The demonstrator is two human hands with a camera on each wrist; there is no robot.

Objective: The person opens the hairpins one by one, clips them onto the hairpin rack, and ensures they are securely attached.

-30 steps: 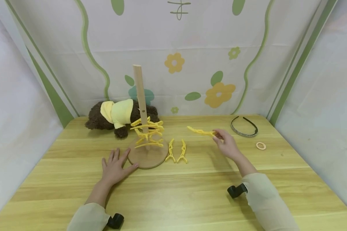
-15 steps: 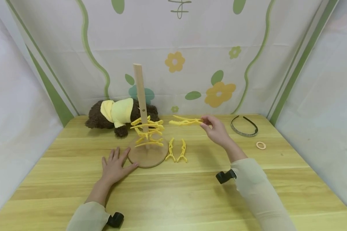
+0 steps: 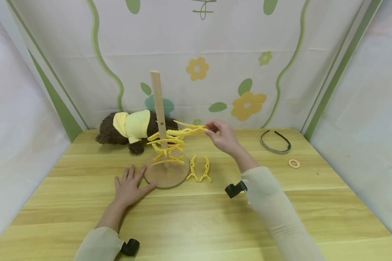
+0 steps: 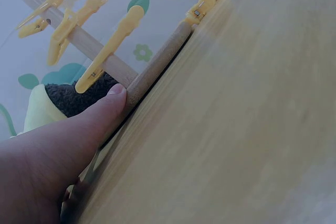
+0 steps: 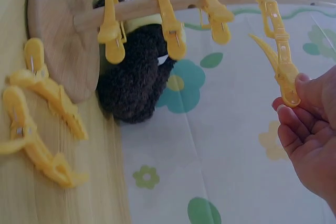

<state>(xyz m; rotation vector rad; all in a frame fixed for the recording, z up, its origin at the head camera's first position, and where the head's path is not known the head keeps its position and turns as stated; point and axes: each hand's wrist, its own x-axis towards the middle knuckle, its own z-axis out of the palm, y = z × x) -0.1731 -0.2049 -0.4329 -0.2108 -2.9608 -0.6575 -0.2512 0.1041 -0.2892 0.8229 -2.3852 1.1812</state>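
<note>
My right hand (image 3: 224, 137) pinches the handle end of a yellow hair clip (image 3: 191, 129), whose jaws are spread and point left at the wooden post (image 3: 159, 101). In the right wrist view the held clip (image 5: 278, 40) stands beside the post, above three clips (image 5: 170, 22) fastened along it. The left hand (image 3: 129, 186) lies with fingers spread on the table, its thumb and index fingertip at the rim of the stand's round base (image 3: 164, 183). In the left wrist view the thumb (image 4: 113, 95) touches the base's edge (image 4: 160, 59).
Two more yellow hair clips (image 3: 205, 169) lie right of the base. A dark plush toy (image 3: 109, 130) in a yellow top lies behind the stand. To the right are a headband (image 3: 276, 150) and a small ring (image 3: 294, 164). A printed cloth wall (image 3: 228, 43) closes off the back.
The right hand has moved left and up, bringing the hair clip from the right side to the post. The clip's jaws have spread apart. The left hand stays in place at the base.
</note>
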